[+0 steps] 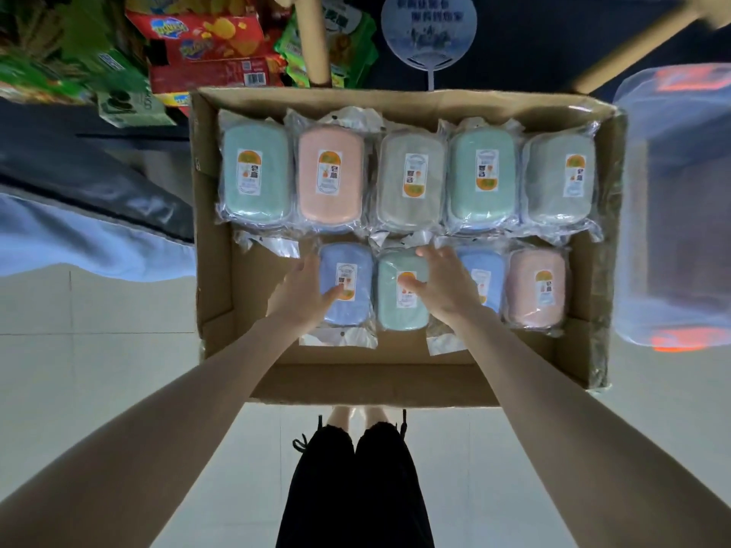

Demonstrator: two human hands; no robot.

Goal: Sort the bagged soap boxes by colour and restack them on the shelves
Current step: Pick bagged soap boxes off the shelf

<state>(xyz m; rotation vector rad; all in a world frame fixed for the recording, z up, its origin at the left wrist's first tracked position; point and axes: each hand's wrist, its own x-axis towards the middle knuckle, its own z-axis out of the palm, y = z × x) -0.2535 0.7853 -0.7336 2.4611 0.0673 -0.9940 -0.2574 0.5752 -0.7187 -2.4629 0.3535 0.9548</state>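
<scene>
A shallow cardboard box [215,278] holds several bagged soap boxes in two rows. The far row runs green [255,172], peach [330,176], beige [411,179], green [480,174] and grey-green [559,179]. The near row has a blue one [354,310], a green one [395,310], a second blue one [488,278] and a pink one [536,288]. My left hand [306,288] hovers with relaxed fingers at the left edge of the near blue box, thumb over its label. My right hand [439,280] spreads over the gap between the near green box and the second blue one.
Snack packets [209,37] and green bags lie beyond the box at the far left. A round paper fan [429,31] lies behind it. A clear plastic bin [672,203] stands to the right. Pale floor tiles and my legs are below.
</scene>
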